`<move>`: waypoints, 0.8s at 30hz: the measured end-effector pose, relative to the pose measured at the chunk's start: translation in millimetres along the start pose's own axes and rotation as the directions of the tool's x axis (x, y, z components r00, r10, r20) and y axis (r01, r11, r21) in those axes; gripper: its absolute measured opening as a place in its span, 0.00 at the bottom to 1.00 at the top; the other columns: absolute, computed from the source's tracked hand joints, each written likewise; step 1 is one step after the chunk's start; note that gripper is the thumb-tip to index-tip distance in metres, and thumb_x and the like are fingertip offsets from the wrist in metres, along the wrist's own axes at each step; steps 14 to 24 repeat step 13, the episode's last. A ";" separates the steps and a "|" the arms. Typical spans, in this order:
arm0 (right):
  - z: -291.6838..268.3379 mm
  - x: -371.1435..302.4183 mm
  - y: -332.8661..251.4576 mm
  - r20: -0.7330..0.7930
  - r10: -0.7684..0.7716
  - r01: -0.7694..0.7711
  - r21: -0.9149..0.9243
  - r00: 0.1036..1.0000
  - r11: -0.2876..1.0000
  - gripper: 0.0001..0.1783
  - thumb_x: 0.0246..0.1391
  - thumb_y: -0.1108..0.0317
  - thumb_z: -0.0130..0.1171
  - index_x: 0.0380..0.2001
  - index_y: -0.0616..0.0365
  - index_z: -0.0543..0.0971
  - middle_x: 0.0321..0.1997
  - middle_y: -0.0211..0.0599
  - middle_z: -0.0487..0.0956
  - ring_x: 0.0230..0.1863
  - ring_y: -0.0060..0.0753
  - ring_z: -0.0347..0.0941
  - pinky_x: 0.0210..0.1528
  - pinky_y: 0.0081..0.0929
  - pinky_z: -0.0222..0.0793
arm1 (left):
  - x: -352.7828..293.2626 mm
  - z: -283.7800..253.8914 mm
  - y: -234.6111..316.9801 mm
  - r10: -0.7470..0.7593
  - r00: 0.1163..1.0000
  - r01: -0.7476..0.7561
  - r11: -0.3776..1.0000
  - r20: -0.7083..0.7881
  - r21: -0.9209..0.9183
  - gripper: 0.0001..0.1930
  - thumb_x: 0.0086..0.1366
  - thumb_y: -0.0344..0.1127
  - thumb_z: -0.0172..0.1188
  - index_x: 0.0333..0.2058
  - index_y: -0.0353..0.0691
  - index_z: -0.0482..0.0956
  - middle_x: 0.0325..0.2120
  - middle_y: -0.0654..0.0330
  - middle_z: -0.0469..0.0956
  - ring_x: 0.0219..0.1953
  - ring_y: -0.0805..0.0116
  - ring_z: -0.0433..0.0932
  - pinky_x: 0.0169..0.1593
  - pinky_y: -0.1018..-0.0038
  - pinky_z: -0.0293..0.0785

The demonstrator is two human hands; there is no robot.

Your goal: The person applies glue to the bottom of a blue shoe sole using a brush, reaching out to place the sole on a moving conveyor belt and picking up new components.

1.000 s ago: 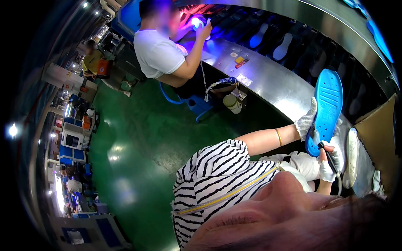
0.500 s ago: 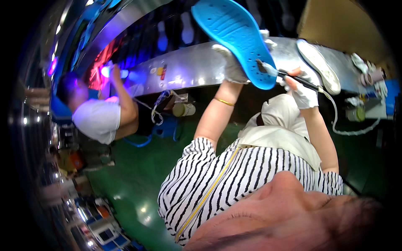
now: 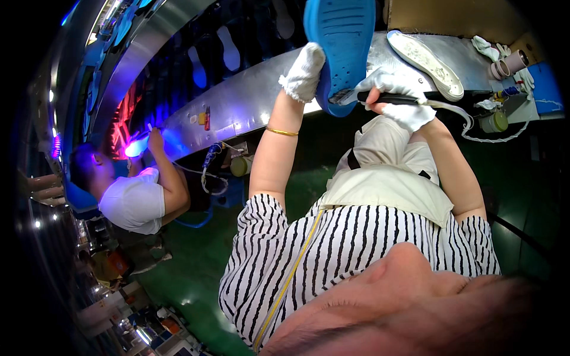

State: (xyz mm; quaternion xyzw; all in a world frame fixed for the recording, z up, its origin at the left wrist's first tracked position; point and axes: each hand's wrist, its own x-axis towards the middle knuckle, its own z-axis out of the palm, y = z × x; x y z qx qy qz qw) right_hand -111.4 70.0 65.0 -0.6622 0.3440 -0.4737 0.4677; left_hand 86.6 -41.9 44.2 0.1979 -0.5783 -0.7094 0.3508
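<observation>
A blue shoe sole, its heel end dotted with small holes, is held up over the bench edge with the heel toward me. My left hand, in a white knit glove, grips its left side; the fingers behind the sole are hidden. In my right hand, gloved with some fingertips bare, is a black-handled brush fed by a pale tube. The brush's bristles lie against the heel end of the sole. Right of it, a white sole rests on the metal bench.
Beyond the bench, a dark conveyor carries several soles. A cardboard box stands at the back right, near a cup-like roll and a jar. At left, a co-worker handles something under violet light.
The blue sole has turned more upright, its toe end swinging right. The brush tip has shifted from the heel's right side toward its lower left. My view has moved a little.
</observation>
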 end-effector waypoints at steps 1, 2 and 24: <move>1.2 0.8 1.2 0.024 -0.033 0.036 -0.136 0.999 0.990 0.07 0.39 0.81 0.57 0.26 0.60 0.76 0.31 0.35 0.77 0.33 0.28 0.73 0.39 0.23 0.70 | 3.0 3.2 3.2 -0.039 0.999 0.039 0.999 -0.025 0.012 0.55 0.41 0.77 0.50 0.53 0.30 0.65 0.44 0.46 0.74 0.42 0.57 0.78 0.44 0.66 0.78; 1.9 3.4 1.0 0.075 -0.022 0.039 -0.240 0.997 0.970 0.07 0.39 0.81 0.57 0.25 0.60 0.76 0.30 0.35 0.78 0.32 0.29 0.73 0.38 0.24 0.70 | 7.4 0.4 8.9 -0.059 0.996 0.059 0.998 0.069 0.009 0.51 0.44 0.74 0.53 0.53 0.30 0.65 0.40 0.46 0.76 0.39 0.57 0.79 0.43 0.67 0.78; -10.5 3.0 2.5 0.108 0.060 -0.039 -0.187 0.992 0.982 0.10 0.39 0.82 0.55 0.28 0.59 0.75 0.34 0.36 0.74 0.37 0.33 0.71 0.42 0.25 0.68 | 23.4 28.5 30.9 -0.368 0.919 0.373 0.928 -0.141 0.009 0.37 0.54 0.62 0.59 0.52 0.37 0.69 0.41 0.58 0.75 0.38 0.71 0.75 0.43 0.73 0.74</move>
